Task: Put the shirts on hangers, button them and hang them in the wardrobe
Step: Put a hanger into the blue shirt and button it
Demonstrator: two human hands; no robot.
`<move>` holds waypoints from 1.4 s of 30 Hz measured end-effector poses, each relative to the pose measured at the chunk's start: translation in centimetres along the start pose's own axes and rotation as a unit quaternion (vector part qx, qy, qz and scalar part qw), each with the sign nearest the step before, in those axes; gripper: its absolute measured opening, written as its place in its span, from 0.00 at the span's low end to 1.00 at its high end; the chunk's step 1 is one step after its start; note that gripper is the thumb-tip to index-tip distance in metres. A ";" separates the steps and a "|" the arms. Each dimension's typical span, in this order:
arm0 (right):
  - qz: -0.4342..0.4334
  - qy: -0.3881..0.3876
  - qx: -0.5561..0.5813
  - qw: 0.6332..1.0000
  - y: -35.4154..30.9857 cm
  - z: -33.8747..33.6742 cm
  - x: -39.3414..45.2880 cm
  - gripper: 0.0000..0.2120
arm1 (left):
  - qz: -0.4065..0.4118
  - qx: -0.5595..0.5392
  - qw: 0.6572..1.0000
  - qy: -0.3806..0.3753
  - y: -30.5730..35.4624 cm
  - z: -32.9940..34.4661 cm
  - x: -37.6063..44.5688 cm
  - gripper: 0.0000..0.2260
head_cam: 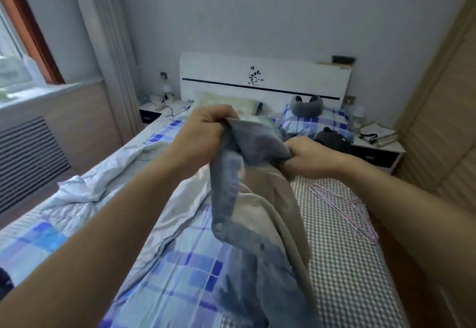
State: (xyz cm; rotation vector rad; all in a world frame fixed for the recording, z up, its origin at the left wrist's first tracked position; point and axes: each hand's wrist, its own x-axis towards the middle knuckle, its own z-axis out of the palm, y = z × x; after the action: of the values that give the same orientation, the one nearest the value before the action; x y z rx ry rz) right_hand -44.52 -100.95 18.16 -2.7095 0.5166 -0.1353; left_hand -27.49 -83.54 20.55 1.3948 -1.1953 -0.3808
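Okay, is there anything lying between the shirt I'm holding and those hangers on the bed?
Nothing visible does. Both the left hand and the right hand grip the denim shirt above the bed, and the pink wire hangers lie on the bare checked sheet just to its right.

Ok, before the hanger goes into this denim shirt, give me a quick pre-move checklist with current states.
1. Left hand grips the denim shirt at its top: ok.
2. Right hand grips the shirt's other side: ok.
3. Pink wire hangers on the checked sheet, beside the right arm: ok.
4. Hanger inside shirt: not ok, none in hand.
5. Front snaps fastened: not ok, placket hangs open at a visible snap.
6. Wardrobe rail free: cannot tell, out of view.
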 end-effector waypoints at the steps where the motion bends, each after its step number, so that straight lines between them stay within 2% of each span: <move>1: 0.011 0.075 -0.024 0.997 0.0 -2.1 -0.1 0.07 | 0.031 0.047 0.998 0.005 1.1 -0.4 2.0 0.15; 3: -0.011 0.193 -0.054 0.980 -0.8 -6.8 -0.9 0.09 | 0.119 0.173 0.978 0.008 4.4 -1.3 5.8 0.15; 6: -0.072 0.294 -0.057 0.951 -3.2 -13.2 -2.4 0.09 | 0.251 0.305 0.918 0.032 9.7 -2.8 9.8 0.15; 8: -0.056 0.334 0.037 0.940 -5.0 -17.1 -4.5 0.07 | 0.339 0.325 0.882 0.044 14.5 -4.0 11.1 0.11; 10: -0.029 0.333 0.114 0.935 -6.6 -19.5 -6.4 0.09 | 0.390 0.349 0.850 0.055 18.0 -5.1 12.4 0.12; 12: -0.009 0.297 0.087 0.951 -6.8 -19.9 -7.2 0.08 | 0.381 0.403 0.830 0.058 19.6 -6.4 13.5 0.17; 14: 0.031 0.309 -0.026 0.950 -5.6 -19.7 -7.5 0.08 | 0.329 0.486 0.808 0.057 19.3 -7.4 13.7 0.16; 16: 0.099 0.331 -0.144 0.927 -3.7 -19.4 -7.8 0.10 | 0.243 0.553 0.797 0.000 17.7 -7.4 13.3 0.19; 18: 0.154 0.370 -0.231 0.886 -2.2 -19.0 -8.3 0.07 | 0.168 0.605 0.775 -0.073 15.5 -6.3 12.1 0.17; 20: 0.192 0.418 -0.224 0.859 -1.4 -18.3 -9.0 0.04 | 0.143 0.642 0.750 -0.075 12.8 -5.6 10.8 0.11; 21: 0.209 0.442 -0.182 0.853 -0.9 -17.7 -9.3 0.06 | 0.138 0.626 0.766 -0.040 11.2 -5.6 10.1 0.10; 22: 0.214 0.474 -0.121 0.845 -0.7 -16.6 -9.8 0.08 | 0.128 0.577 0.807 0.010 9.4 -5.6 9.6 0.11; 24: 0.198 0.544 -0.009 0.815 -0.4 -13.6 -10.6 0.09 | 0.083 0.372 0.914 0.142 6.2 -4.9 7.9 0.11; 25: 0.191 0.570 0.039 0.799 -0.4 -12.0 -11.0 0.08 | 0.054 0.253 0.944 0.203 5.1 -4.0 6.5 0.09; 26: 0.187 0.589 0.093 0.780 -0.5 -10.6 -11.6 0.08 | 0.042 0.169 0.953 0.249 4.1 -3.0 4.9 0.06; 28: 0.183 0.628 0.196 0.730 -0.5 -9.2 -12.9 0.12 | 0.075 0.162 0.942 0.283 3.9 -1.7 2.0 0.06; 30: 0.160 0.670 0.259 0.677 -0.5 -9.9 -14.1 0.14 | 0.157 0.255 0.911 0.282 6.2 -2.1 0.6 0.09; 32: 0.121 0.715 0.303 0.619 -1.7 -12.2 -15.0 0.12 | 0.214 0.300 0.884 0.286 10.8 -3.3 1.3 0.09; 34: 0.073 0.751 0.295 0.587 -3.9 -15.6 -15.7 0.12 | 0.232 0.301 0.875 0.301 16.2 -4.5 3.3 0.10; 36: 0.044 0.768 0.273 0.578 -5.6 -19.4 -15.8 0.12 | 0.231 0.333 0.855 0.323 21.0 -5.3 5.7 0.12; 38: 0.058 0.773 0.234 0.587 -5.9 -22.6 -14.9 0.08 | 0.213 0.408 0.830 0.314 23.7 -5.7 8.3 0.15; 40: 0.119 0.758 0.178 0.617 -4.9 -24.0 -13.3 0.04 | 0.175 0.486 0.811 0.276 23.6 -5.1 11.0 0.17; 42: 0.192 0.709 0.169 0.657 -2.1 -23.4 -11.2 0.05 | 0.126 0.537 0.808 0.205 20.1 -3.8 13.7 0.18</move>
State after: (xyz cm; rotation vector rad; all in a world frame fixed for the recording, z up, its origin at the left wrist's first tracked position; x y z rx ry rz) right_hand -57.98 -103.04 40.30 -1.5135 1.2284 -2.0218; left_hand -27.15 -88.03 44.76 2.0666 -1.2246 0.9134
